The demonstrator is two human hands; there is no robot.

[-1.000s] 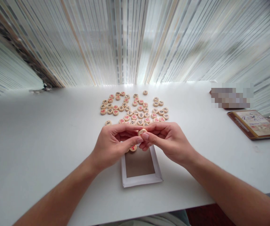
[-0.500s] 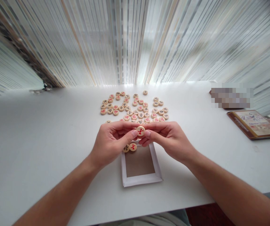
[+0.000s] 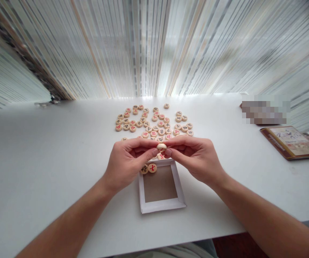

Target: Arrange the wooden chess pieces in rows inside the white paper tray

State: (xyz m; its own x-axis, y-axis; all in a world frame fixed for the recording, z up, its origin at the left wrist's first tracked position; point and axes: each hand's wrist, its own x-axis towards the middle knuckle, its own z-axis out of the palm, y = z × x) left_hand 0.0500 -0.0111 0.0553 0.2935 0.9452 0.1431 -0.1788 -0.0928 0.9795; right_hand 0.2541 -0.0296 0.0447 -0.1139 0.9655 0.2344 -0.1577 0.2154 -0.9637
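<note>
Both hands meet above the white table point(image 3: 49, 150) and pinch one round wooden game piece point(image 3: 161, 146), seen almost edge-on. My left hand point(image 3: 129, 161) grips its left side with thumb and fingers. My right hand point(image 3: 194, 159) grips its right side. Just below them lies a shallow white box point(image 3: 159, 206) with a brown bottom. Two pieces point(image 3: 148, 168) lie at its far left corner, one with a red mark and one with a black mark. A third piece with a red mark point(image 3: 160, 156) peeks out under my fingers.
Several wooden pieces point(image 3: 154, 123) with red or black marks lie spread on the table beyond my hands. A brown booklet point(image 3: 291, 141) sits at the right edge, with a blurred item behind it. Striped curtains hang behind the table.
The piece held between both hands has turned from showing its red-marked face to nearly edge-on. My right hand shifted slightly up and right. The pieces on the table stayed put.
</note>
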